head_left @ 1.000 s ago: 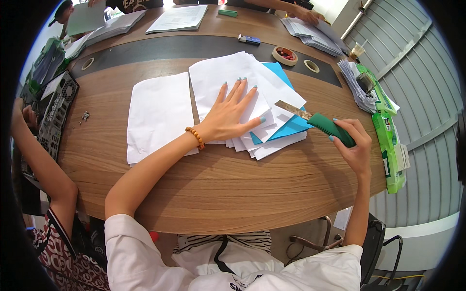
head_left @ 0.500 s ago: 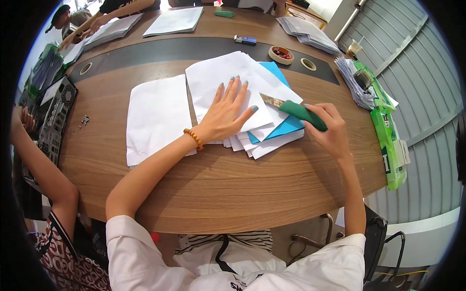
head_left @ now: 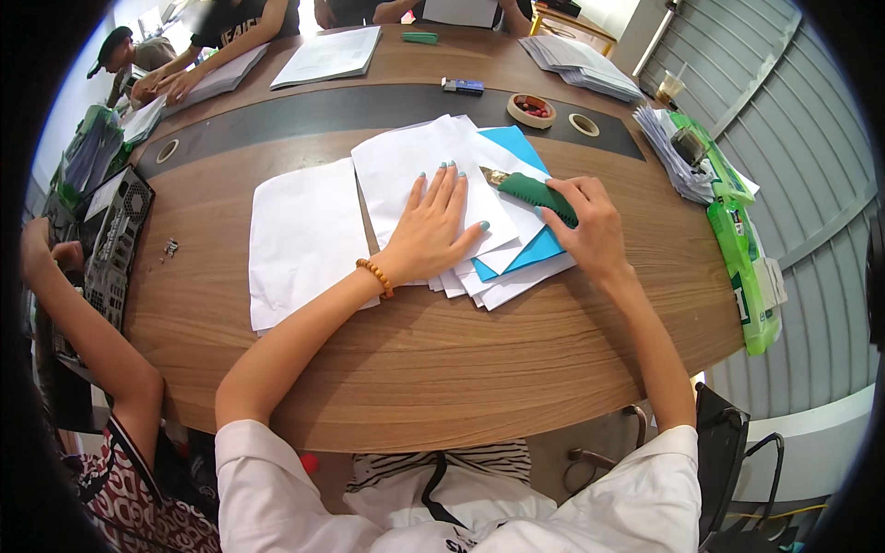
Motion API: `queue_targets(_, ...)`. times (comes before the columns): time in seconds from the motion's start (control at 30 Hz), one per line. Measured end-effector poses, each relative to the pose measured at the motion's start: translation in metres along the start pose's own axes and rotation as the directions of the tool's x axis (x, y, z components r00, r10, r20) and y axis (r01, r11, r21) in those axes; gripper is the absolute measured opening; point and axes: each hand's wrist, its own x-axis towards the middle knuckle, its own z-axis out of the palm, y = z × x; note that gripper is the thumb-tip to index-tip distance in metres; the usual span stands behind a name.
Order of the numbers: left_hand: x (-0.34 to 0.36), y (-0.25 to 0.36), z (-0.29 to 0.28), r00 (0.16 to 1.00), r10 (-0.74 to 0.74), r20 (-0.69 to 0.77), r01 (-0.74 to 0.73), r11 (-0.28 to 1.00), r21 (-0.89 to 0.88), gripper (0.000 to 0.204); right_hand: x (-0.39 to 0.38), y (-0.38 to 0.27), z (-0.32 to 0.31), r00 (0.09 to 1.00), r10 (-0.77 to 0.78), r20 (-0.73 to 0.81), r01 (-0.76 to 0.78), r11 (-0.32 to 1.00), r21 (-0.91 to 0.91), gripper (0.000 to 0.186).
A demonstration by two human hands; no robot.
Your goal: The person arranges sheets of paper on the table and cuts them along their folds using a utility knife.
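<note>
pressed the left hand (head_left: pixel 431 230) flat and wide on the white paper stack (head_left: pixel 396 161), with the fingers slightly parted and the thumb spread outward; wore a beaded bracelet (head_left: pixel 374 276) on that wrist. gripped the green-handled knife (head_left: pixel 527 189) in the right hand (head_left: pixel 590 229), narrowed about the rear of the handle, with the blade (head_left: pixel 495 176) aimed toward the far left corner of the counter (head_left: pixel 387 387), just beside the left fingers. could not tell whether the blade touched the paper or hung slightly above it.

had the white paper stack around the middle of the counter, nearer the dark strip (head_left: pixel 304 118) than the near edge, with a blue sheet (head_left: pixel 516 143) showing from under the top sheets toward the right edge. had a second white pile (head_left: pixel 304 240) just beside it, toward the left edge.

had a computer case (head_left: pixel 115 240) along the left edge, with small screws (head_left: pixel 170 247) near it, and another person's arm (head_left: pixel 101 323) beside it. had a tape roll (head_left: pixel 531 121) holding small red things on the dark strip, and green packs (head_left: pixel 742 267) along the right edge. had a printed stack (head_left: pixel 327 55) by the far edge.
</note>
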Motion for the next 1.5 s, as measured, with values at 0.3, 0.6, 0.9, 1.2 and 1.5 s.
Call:
queue_targets(0.3, 0.001, -0.001, 0.001, 1.0, 0.012, -0.009, -0.012, 1.0, 0.011, 0.067, 0.006, 0.008, -0.001, 1.0, 0.013, 0.011, -0.013, 1.0, 0.0, 0.031)
queue_targets(0.6, 0.0, 0.0, 0.003, 0.999, 0.025, -0.032, -0.025, 1.0, -0.007, 0.067, 0.03, 0.009, 0.016, 1.0, -0.01, 0.006, 0.01, 1.0, 0.0, 0.03)
queue_targets(0.9, 0.001, -0.001, 0.003, 0.999, 0.027, -0.031, -0.028, 1.0, -0.013, 0.069, 0.052, 0.013, 0.04, 0.998, -0.014, -0.056, 0.011, 0.999, -0.038, 0.03)
queue_targets(1.2, 0.0, 0.0, 0.004, 0.999, 0.034, -0.038, -0.034, 0.999, -0.018, 0.068, 0.08, 0.027, 0.062, 0.983, 0.087, -0.159, -0.113, 0.98, -0.165, 0.029)
queue_targets(1.5, 0.0, -0.002, 0.0, 0.994, -0.012, -0.108, -0.004, 0.989, -0.149, 0.061, 0.088, 0.009, 0.029, 0.801, 0.414, 0.432, -0.58, 0.712, 0.394, 0.034)
